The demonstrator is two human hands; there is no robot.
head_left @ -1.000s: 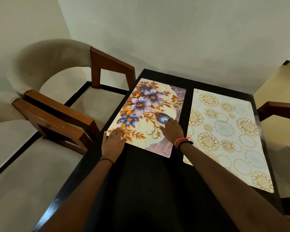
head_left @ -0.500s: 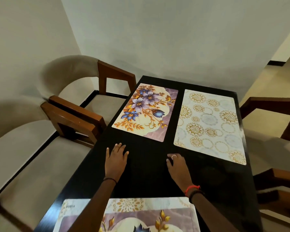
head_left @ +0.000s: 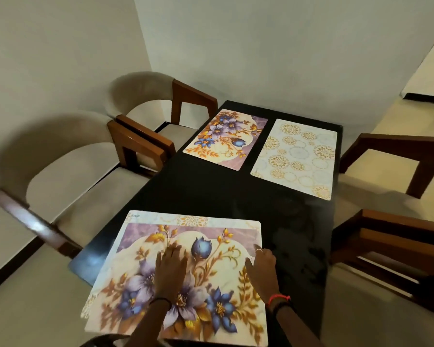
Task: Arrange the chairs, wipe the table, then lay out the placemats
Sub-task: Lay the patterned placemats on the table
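Note:
On the black table (head_left: 206, 191), two placemats lie side by side at the far end: a floral one (head_left: 226, 137) on the left and a gold-circle one (head_left: 298, 156) on the right. At the near end a second floral placemat (head_left: 211, 279) lies on top of a gold-circle placemat (head_left: 186, 219), whose far edge peeks out. My left hand (head_left: 172, 267) rests flat on the near floral mat. Over that mat's right edge lies my right hand (head_left: 262, 267), fingers spread.
Two beige chairs with wooden arms stand at the table's left side, the far one (head_left: 145, 106) and the near one (head_left: 60, 171). Two more wooden chairs, the far one (head_left: 391, 159) and the near one (head_left: 391, 249), stand on the right. White walls close the far corner.
Both hands left the far floral placemat and drew back along the table to the near stack of placemats, where they now rest. My view pulled back with them.

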